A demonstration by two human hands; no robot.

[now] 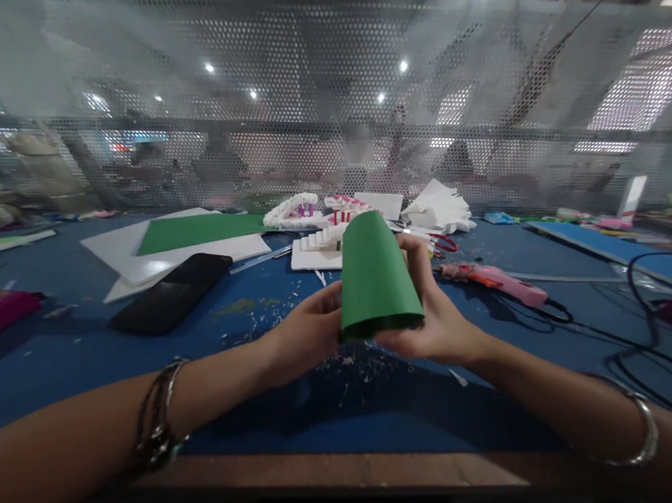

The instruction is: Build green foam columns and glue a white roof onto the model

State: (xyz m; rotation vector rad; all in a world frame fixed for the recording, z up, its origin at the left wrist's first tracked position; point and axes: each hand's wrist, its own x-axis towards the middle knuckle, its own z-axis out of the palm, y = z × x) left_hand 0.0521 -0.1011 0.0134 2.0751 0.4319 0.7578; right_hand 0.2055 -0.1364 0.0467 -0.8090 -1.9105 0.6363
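"Grip first: what is held, and how firmly?"

"A curved green sheet [378, 275] is held by both hands, raised over the middle of the blue table [255, 428]. It is bent into a tube-like form, its open lower end turned toward the viewer. Its left edge is grasped by the left hand [311, 326]; most of those fingers are hidden behind the sheet. Its right side and lower rim are clasped by the right hand [432, 318]. How hard it is pressed cannot be told."

"Can any lettering be read?"

"The outer face of the sheet is seen as plain green. Any marking on the pink glue gun [507, 284], to the right of the hands, is too small to be made out."

"What is found farther out?"

"Small white scraps [364, 362] are scattered beneath the hands. Just behind the sheet, a white stepped model [320, 246] is partly covered by it, and red-handled scissors [444, 243] are seen beyond the right hand. To the left, a black phone [174, 294] is laid near white sheets [114, 252], on which a flat green sheet [200, 232] is partly rested. A blue board [611, 250] is placed at the far right. The background is filled by a perforated screen [305, 95]."
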